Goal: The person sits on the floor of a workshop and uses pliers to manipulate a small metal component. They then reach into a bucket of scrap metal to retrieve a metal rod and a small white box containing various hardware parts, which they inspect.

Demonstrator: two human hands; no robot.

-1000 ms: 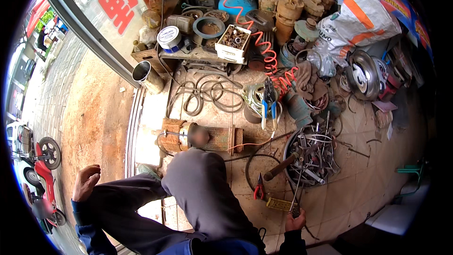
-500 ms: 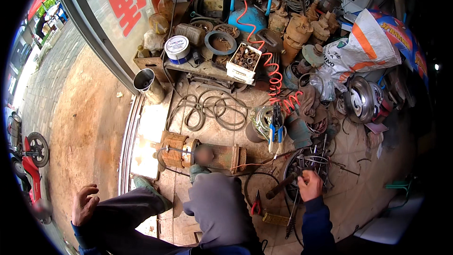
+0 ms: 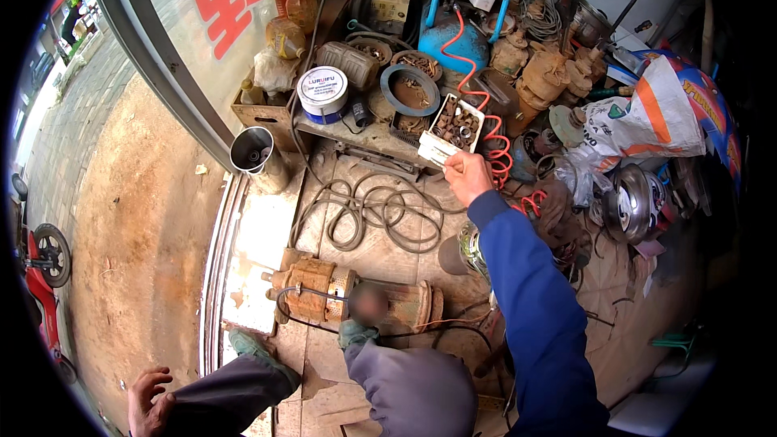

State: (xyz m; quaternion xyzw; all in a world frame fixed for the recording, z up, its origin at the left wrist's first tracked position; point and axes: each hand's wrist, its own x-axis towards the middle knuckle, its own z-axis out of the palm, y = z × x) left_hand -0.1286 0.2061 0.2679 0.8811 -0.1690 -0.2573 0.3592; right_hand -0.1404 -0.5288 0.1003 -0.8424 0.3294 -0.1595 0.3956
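Right hand [image 3: 469,178] was at front edge of white tray [image 3: 435,144] of rusty hardware [image 3: 456,124], on low counter [image 3: 374,142]; fingers bunched, could not tell whether pinching rim. Left hand [image 3: 148,405] hung beside left trouser leg [image 3: 235,392], fingers loosely spread. Blue-and-white tub [image 3: 322,93] stood left of tray, red coiled hose [image 3: 502,168] right. Rusty cylindrical machine [image 3: 312,287] lay sideways on tiled floor [image 3: 405,269].

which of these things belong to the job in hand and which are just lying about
Seemingly in the job:
- white box, the right hand at its near edge
- rusty metal parts in it
- perhaps the rusty cylindrical machine

Apparently lying about:
- white tub
- blue tank
- orange-striped sack
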